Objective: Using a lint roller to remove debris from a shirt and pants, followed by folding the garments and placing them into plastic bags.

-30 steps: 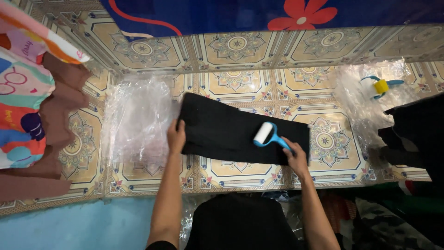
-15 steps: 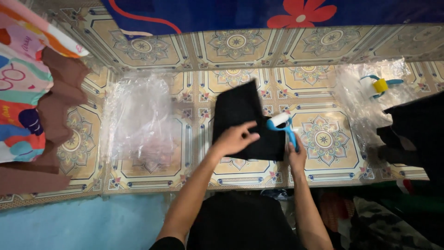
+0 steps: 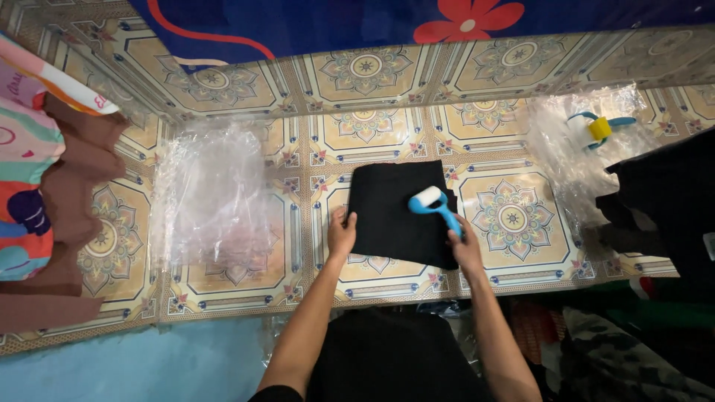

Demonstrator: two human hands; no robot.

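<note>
Left hand flat on folded black cloth, right hand gripping blue lint roller

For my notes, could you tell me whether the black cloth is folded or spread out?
Folded: the black cloth lies as a compact squarish pad with straight edges.

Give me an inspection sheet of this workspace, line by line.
Surface: patterned tile floor.
Job's things: folded black cloth flat on the tiles; blue lint roller resting on it.
Clutter: clear plastic bags left of the cloth; more plastic and a yellow-and-blue tool on the right; dark garments far right.
Hands: left hand presses the cloth's edge; right hand grips the roller handle.
Cables: nothing seen.
Surroundings: blue floral fabric at the top; colourful fabric at left.
</note>
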